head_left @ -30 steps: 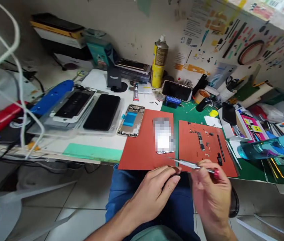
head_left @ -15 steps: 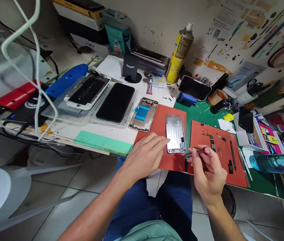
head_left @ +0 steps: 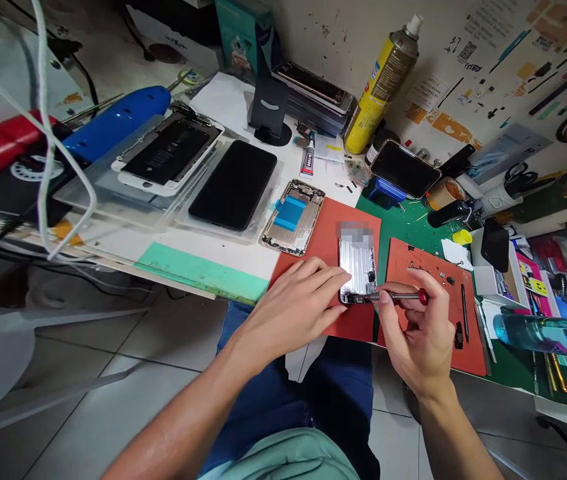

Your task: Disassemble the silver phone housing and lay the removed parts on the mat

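An opened phone housing (head_left: 356, 267) with a shiny silver inside lies on the red mat (head_left: 358, 327), its top end blurred. My left hand (head_left: 301, 297) steadies it from the left, with fingertips on its inner face and the thumb by the bottom corner. In my right hand (head_left: 416, 327) is a screwdriver (head_left: 403, 296) with a red end cap, lying nearly level between thumb and fingers. Its tip reaches the housing's lower edge; exact contact is too small to make out. Left of these lies another phone housing (head_left: 293, 217) with a blue strip.
A second red mat (head_left: 428, 327) carries small phone parts and a black stick tool (head_left: 465, 313). A black phone (head_left: 233, 185), a white phone screen (head_left: 168, 153), a yellow spray can (head_left: 383, 87), a propped phone (head_left: 405, 168) and a blue bottle (head_left: 548, 331) stand or lie around.
The screwdriver has swung level and moved left, bringing its tip onto the housing's lower part. My left thumb has come out beside the bottom corner. The camera view has shifted slightly.
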`<action>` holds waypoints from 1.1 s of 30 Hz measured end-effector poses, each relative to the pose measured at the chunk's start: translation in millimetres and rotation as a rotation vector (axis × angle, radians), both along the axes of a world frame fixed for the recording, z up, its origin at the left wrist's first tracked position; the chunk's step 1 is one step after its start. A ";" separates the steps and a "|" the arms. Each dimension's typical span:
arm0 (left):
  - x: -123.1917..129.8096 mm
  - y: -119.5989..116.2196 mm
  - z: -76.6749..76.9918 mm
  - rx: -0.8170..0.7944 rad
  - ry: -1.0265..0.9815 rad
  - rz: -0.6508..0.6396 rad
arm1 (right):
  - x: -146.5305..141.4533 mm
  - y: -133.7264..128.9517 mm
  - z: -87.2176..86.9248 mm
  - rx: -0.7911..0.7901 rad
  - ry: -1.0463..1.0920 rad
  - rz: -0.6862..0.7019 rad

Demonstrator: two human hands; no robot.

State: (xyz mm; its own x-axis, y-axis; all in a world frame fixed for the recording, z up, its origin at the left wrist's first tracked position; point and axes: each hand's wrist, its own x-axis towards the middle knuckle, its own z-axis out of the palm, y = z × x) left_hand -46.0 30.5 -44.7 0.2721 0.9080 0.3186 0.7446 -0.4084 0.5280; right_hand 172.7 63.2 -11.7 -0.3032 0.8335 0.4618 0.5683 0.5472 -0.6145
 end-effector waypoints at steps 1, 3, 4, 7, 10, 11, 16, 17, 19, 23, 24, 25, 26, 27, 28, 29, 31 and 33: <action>-0.2 -0.1 0.1 0.003 -0.003 -0.001 | -1.0 0.7 -1.4 -0.007 -0.002 0.001; -0.7 -0.3 0.3 0.010 -0.012 -0.001 | -2.1 1.5 -2.7 -0.013 0.002 -0.001; -1.0 -0.4 0.3 0.012 -0.016 -0.002 | -2.3 1.5 -2.6 -0.014 0.003 -0.001; -1.5 -0.6 0.1 0.017 -0.018 -0.002 | -2.6 0.8 -0.9 -0.009 -0.001 -0.002; -1.3 -0.7 -0.1 0.023 -0.002 0.000 | -3.0 0.0 -0.1 -0.001 -0.015 -0.008; -1.1 -0.7 -0.2 0.025 0.004 0.000 | -3.1 0.0 -0.2 0.003 -0.021 -0.010; -0.5 -0.4 -0.4 0.031 0.022 -0.001 | -3.0 1.0 -0.6 0.009 -0.031 -0.003; -0.4 -0.3 -0.3 0.031 0.021 0.001 | -3.0 1.2 -0.4 0.012 -0.033 -0.001; -0.3 -0.3 0.0 0.028 0.019 0.002 | -3.1 1.3 0.2 0.017 -0.045 -0.004; -0.5 -0.7 0.5 0.027 0.026 -0.001 | -3.5 1.4 1.1 0.022 -0.063 -0.019; -0.6 -0.8 0.4 0.029 0.027 -0.002 | -3.6 1.5 1.2 0.025 -0.066 -0.021; -0.7 -0.7 0.4 0.029 0.027 -0.002 | -3.8 1.6 1.3 0.030 -0.071 -0.022; -0.7 -0.6 0.2 0.028 0.025 -0.001 | -3.9 1.6 1.6 0.032 -0.077 -0.022; -0.7 -0.4 0.1 0.026 0.022 0.000 | -4.1 1.5 1.9 0.035 -0.085 -0.024; -0.6 -0.3 -0.1 0.026 0.019 0.000 | -4.3 1.4 2.2 0.038 -0.093 -0.025; -0.4 -0.2 -0.2 0.024 0.016 0.000 | -4.5 1.2 2.6 0.043 -0.101 -0.025; 0.0 -0.3 -0.3 0.022 0.012 0.000 | -4.8 0.8 3.5 0.060 -0.117 -0.024; 0.2 -0.7 -0.1 0.016 0.012 -0.001 | -4.9 0.6 4.2 0.079 -0.131 -0.016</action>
State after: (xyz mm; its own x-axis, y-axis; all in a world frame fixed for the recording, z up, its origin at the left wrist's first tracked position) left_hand -45.8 29.8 -44.9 0.2764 0.9027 0.3298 0.7504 -0.4171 0.5127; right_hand 167.7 63.8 -7.5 -0.3517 0.8015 0.4837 0.6499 0.5810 -0.4900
